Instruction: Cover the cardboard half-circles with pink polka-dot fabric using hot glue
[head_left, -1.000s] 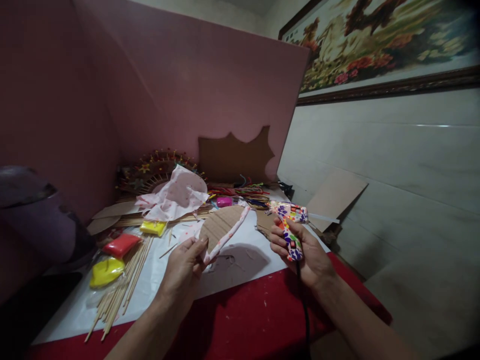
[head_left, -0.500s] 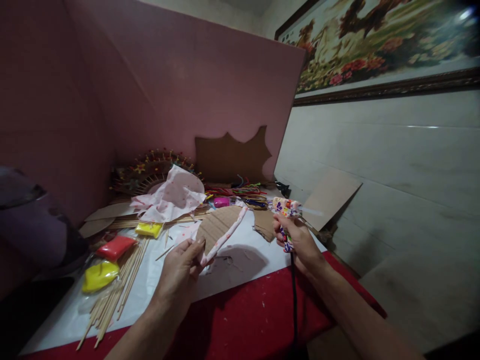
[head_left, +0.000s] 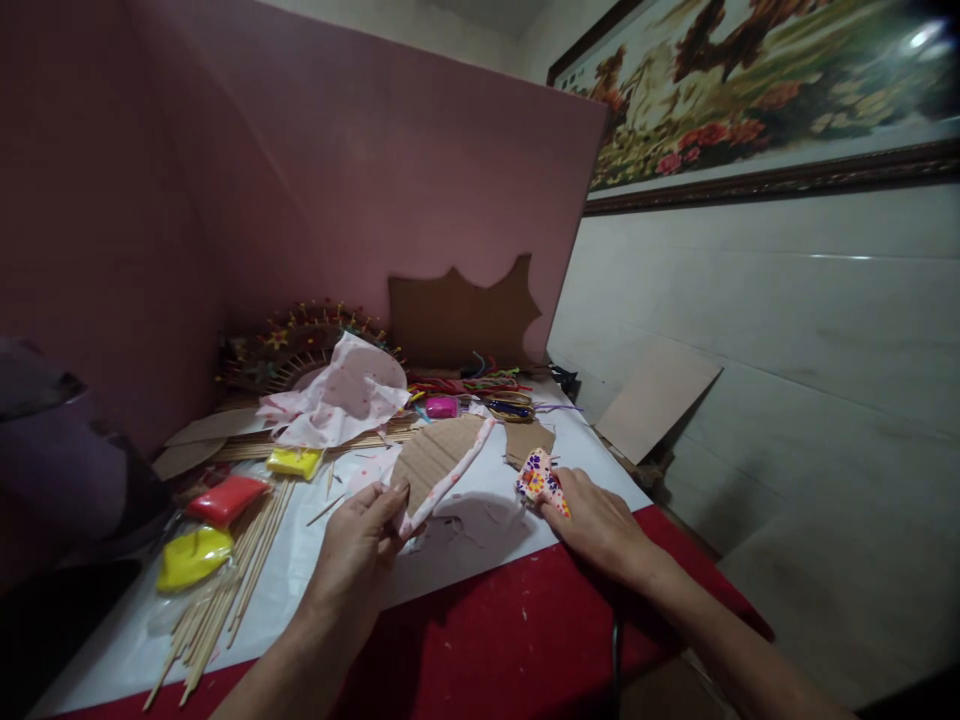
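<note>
My left hand pinches the lower end of a rounded cardboard piece, thumb on top. Pink-dotted white fabric is folded over its right edge, and more of that cloth shows behind its left side. On the right, my right hand is closed around a glue gun with a flowery pattern, low over the white sheet. Its handle is partly hidden by my fingers. A dark cord hangs below the table edge. Just behind the glue gun lies a torn cardboard scrap.
Bamboo sticks, bagged yellow clay and red clay lie at left. Crumpled dotted cloth sits behind. Scissors and a pink packet lie at the back. Jagged cardboard leans against the pink panel.
My right hand has lowered the glue gun from upright above the table down to the sheet, turning it over. My left hand holds the cardboard piece almost still.
</note>
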